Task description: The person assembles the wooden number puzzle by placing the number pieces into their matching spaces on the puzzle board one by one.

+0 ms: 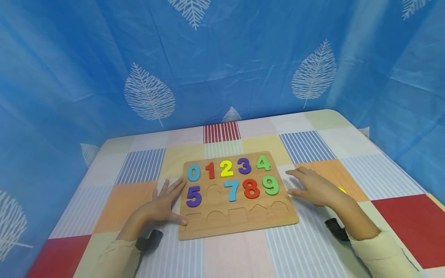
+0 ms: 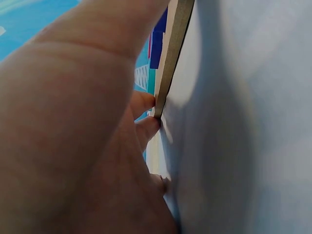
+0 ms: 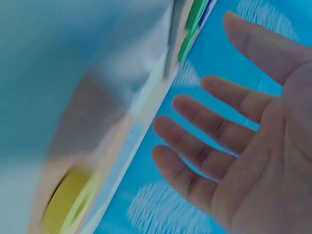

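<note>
On the checked cloth lies a wooden number board (image 1: 240, 227), with colored digits in two rows. Between the purple 5 (image 1: 193, 196) and the light blue 7 (image 1: 231, 190), a 6-shaped recess shows bare wood. My left hand (image 1: 162, 205) rests at the board's left edge, fingers spread and thumb touching its lower left. Over the cloth just right of the board, my right hand (image 1: 311, 186) holds nothing, its fingers extended and apart. A yellow piece (image 3: 68, 202) lies on the cloth near that hand; in the head view the forearm mostly hides it.
Along the board's lower part runs a row of shape outlines (image 1: 237, 215). A blue curtain (image 1: 236, 69) with white leaves hangs behind and beside the table. Each wrist wears a black strap, such as the right strap (image 1: 336, 229).
</note>
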Demonstrator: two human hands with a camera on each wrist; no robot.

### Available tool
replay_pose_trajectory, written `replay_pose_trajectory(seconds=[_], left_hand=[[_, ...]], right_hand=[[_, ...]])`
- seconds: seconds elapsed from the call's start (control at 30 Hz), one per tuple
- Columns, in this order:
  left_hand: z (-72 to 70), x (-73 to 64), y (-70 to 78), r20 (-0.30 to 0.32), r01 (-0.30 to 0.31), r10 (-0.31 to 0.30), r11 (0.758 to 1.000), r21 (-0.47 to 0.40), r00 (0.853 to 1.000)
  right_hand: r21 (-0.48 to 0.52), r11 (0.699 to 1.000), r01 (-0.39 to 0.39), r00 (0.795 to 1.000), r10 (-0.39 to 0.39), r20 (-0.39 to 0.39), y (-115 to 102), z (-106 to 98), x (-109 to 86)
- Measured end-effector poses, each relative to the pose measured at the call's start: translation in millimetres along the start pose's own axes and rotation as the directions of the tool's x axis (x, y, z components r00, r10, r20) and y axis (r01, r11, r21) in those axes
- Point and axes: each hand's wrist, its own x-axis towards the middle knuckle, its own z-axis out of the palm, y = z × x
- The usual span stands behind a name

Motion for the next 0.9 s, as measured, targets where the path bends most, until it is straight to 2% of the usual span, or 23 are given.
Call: replay_pose_trajectory(seconds=[0.13,0.3,0.5,0.63,0.77,0.9], left_hand=[[0.5,-2.3,-2.0,-0.004,0.006,-0.006,1.000,-0.001,1.000],[-1.0,-3.9,-1.8,-0.018,0.006,-0.006,1.000,-0.008,1.000],[-2.2,-2.7,-0.8,-0.002,0.018,-0.018,1.000,-0.001,1.000],[-1.1,-1.9,-0.6,0.001,0.018,-0.018,1.000,0.004,1.000],[0.2,-0.5,-0.2,0.004,0.017,-0.017,1.000,0.004,1.000],[1.1,1.3,-0.2,0.004,0.002,-0.002,1.000,0.005,1.000]], right_hand=[[0.009,0.996,-0.086,0.996,0.086,-0.016,18.6,-6.1,-22.4],[0.014,0.980,-0.197,0.980,0.198,-0.032,36.0,-8.4,-41.5],[-0.016,0.953,-0.301,0.953,0.300,-0.037,46.7,-6.2,-56.0],[-0.036,0.928,-0.370,0.929,0.370,-0.012,48.0,-5.5,-60.7],[-0.043,0.922,-0.386,0.922,0.387,0.013,45.5,-4.1,-61.8],[-0.037,0.943,-0.332,0.943,0.332,0.000,38.2,-1.9,-58.5]])
